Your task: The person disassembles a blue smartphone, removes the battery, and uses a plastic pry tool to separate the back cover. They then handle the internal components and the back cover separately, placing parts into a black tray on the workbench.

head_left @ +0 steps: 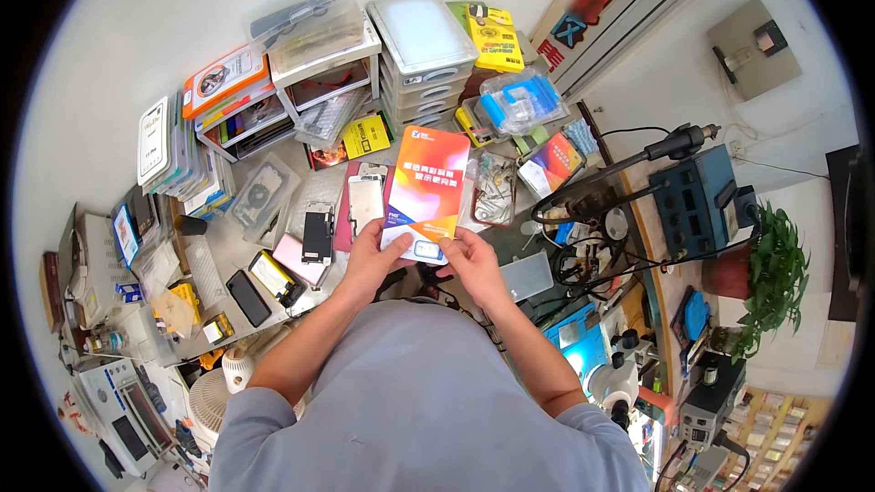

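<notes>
Held over the middle of a crowded counter [228, 251]: a flat orange and red package [425, 189] with a blue lower band, upright in the view, its lower edge pinched from both sides. Left hand [372, 260] clamped on the lower left corner, thumb on the front face; right hand [474, 266] clamped on the lower right corner, fingers curled around the edge. Both grips closed on the package, forearms rising from the lower edge past a grey shirt. Just behind the package, lying flat: two pale phone screen panels [366, 199] and a dark phone body [317, 232] on pink sheets. Further left, a black phone [248, 297] and a yellow-edged battery [276, 277], near each other. At the back, stacked clear plastic drawers [421, 64], a yellow box [493, 36] and more flat boxed packs [225, 80]. To the right, a blue soldering station [697, 200] with tangled black cables [583, 246], and a potted green plant [773, 273] well apart from the hands. Low on the left, a small white fan [211, 396].
</notes>
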`<action>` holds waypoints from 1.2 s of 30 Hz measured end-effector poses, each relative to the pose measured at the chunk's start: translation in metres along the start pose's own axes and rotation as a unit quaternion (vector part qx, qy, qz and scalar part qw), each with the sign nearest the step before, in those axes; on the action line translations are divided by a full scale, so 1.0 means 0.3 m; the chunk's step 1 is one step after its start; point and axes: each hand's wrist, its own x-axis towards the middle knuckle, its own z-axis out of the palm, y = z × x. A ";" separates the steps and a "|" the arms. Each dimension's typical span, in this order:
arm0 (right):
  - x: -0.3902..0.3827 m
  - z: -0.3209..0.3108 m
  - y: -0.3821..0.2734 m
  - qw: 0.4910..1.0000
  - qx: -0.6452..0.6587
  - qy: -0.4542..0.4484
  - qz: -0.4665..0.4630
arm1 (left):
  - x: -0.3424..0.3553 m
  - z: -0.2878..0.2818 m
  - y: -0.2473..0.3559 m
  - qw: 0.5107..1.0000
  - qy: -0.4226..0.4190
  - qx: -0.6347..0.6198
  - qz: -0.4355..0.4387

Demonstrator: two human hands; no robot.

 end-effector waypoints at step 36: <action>1.012 -0.443 -0.435 0.848 -0.333 0.409 -0.059 | 0.093 -0.287 -0.047 0.997 0.075 0.015 -0.010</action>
